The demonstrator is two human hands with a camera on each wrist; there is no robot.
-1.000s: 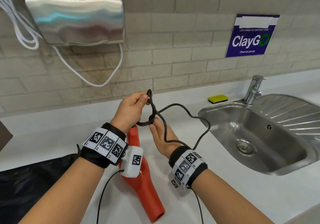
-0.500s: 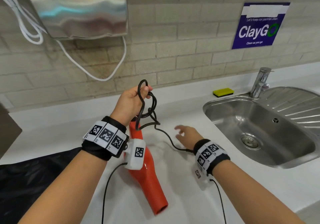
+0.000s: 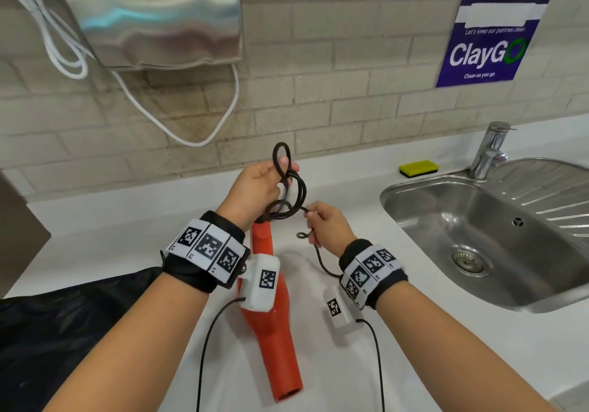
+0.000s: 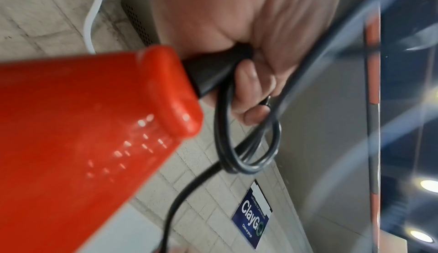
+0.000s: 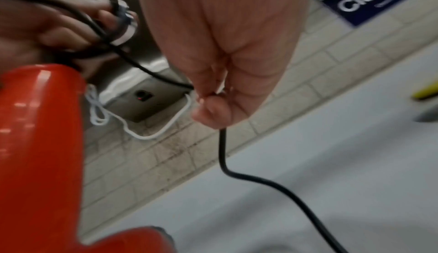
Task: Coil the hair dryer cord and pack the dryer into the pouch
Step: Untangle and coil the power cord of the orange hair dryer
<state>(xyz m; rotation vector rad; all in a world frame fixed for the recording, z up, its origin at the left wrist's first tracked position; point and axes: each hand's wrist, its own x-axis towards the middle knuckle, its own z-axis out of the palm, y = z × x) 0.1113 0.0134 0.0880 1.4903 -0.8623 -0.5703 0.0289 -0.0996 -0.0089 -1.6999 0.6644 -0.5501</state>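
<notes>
A red hair dryer (image 3: 274, 325) hangs over the white counter, its handle end up by my left hand (image 3: 255, 188). That hand grips several loops of the black cord (image 3: 287, 185) where it leaves the handle; the loops (image 4: 246, 141) and the red handle (image 4: 83, 135) fill the left wrist view. My right hand (image 3: 325, 226) pinches a free stretch of the cord just right of the loops, and the cord (image 5: 237, 171) trails down from its fingers toward the counter. A black pouch (image 3: 63, 332) lies at the lower left.
A steel sink (image 3: 497, 236) with a tap (image 3: 487, 150) takes up the right side. A yellow sponge (image 3: 419, 167) lies by the wall. A steel hand dryer (image 3: 153, 16) with white cables hangs on the tiled wall above.
My right hand let go of the wide cord loop, dropped to the counter, then rose and took hold of the cord near the coil. The left hand now holds more loops.
</notes>
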